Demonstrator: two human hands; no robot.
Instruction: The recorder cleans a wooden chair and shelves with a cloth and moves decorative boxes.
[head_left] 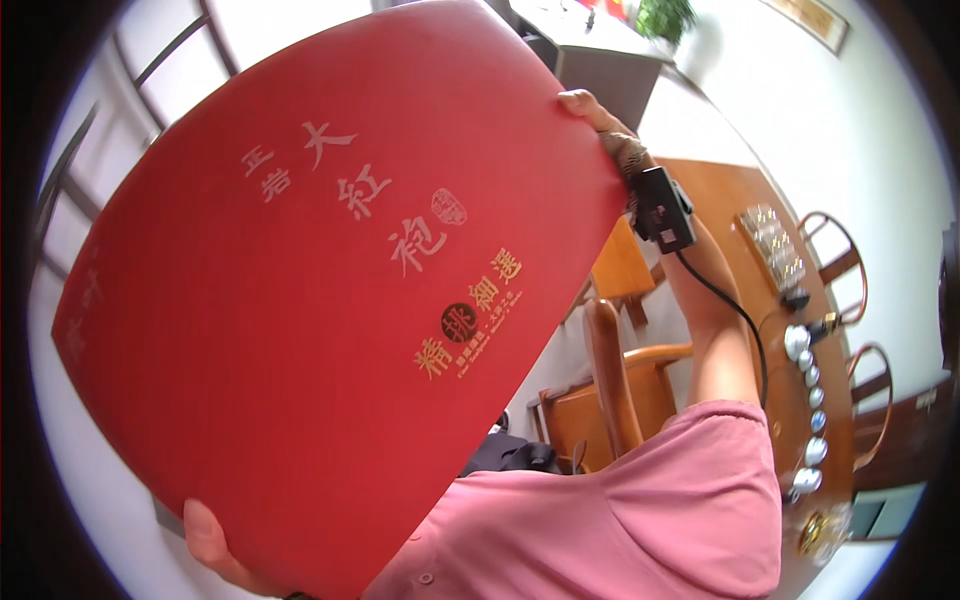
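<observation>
A large red gift box (300,330) with silver and gold lettering fills most of the view, held up at a tilt close in front of me. My left hand (212,548) grips its lower left edge; the thumb lies over the red face and the other fingers are hidden behind. At the upper right edge, my right hand (608,122) holds the box with its thumb at the rim, fingers mostly out of sight. The box covers whatever lies behind it.
A small black device (663,210) with a cable is on my right wrist. To the right stands a long wooden table (745,350) with a row of small cups (817,397) and a tray (772,245). Wooden chairs (640,395) are near my arm. A plant (665,18) stands on the far counter.
</observation>
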